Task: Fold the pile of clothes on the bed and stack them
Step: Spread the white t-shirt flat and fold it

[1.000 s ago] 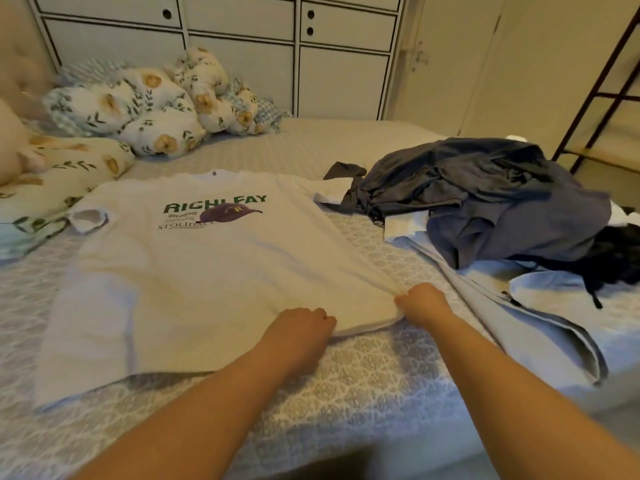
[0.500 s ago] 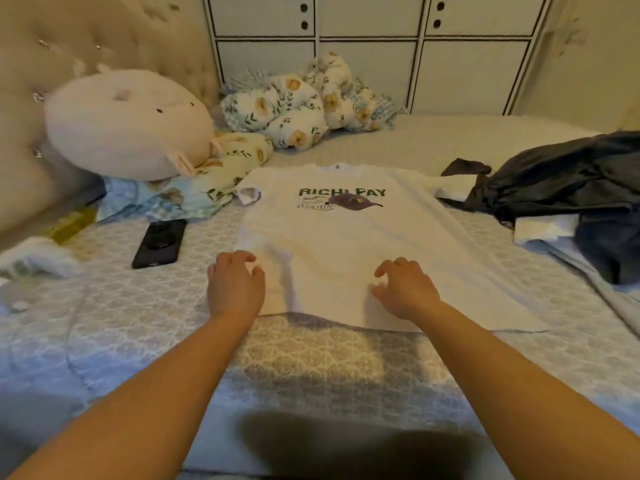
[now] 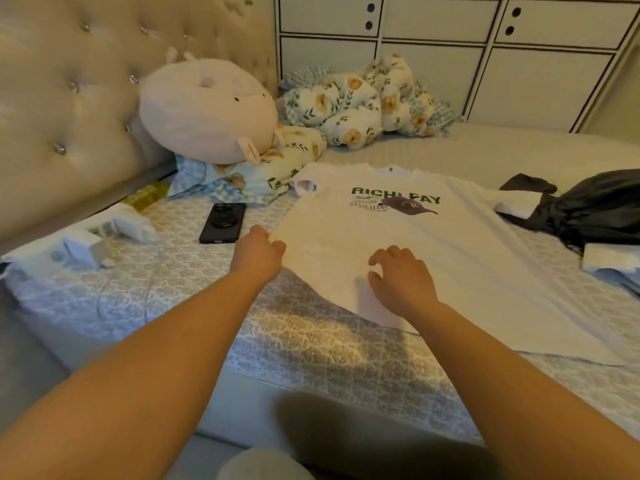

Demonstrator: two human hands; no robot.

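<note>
White cotton T-shirt (image 3: 398,258) lying face up and spread flat on the patterned bedspread (image 3: 311,344), collar toward the far side, green lettering and a dark cap print across the chest. Hem lying nearest, running down toward the right.

Left hand (image 3: 259,253) sitting at the shirt's left side edge, fingers curled over the fabric border; looking like a pinch on the edge, though the fingertips are hidden under the knuckles. Right hand (image 3: 401,278) hovering on or just above the lower middle of the shirt, fingers bent and spread, gripping nothing; contact with the cloth not certain.

Handling, judged: thin, light, limp knit. No stiffness to carry a crease, so likely sagging and wrinkling if lifted from a single point. Sliding easily over the bedspread, dragging rather than pivoting. Not fragile. Best taken at two points along one side, shoulder seam and hem corner, then carried across toward the middle with the sleeve (image 3: 304,186) tucked in; flat palm for smoothing afterwards.

Remaining pile (image 3: 602,209) of dark garments heaped at the right, touching the shirt's far right sleeve, with pale folded-looking cloth near it. Possibly snagging during the right-side fold.

Black phone (image 3: 223,221) lying just left of the shirt, near the left hand. Round plush toy (image 3: 207,109) and floral pillows (image 3: 353,102) at the far left, well apart from the work.
</note>
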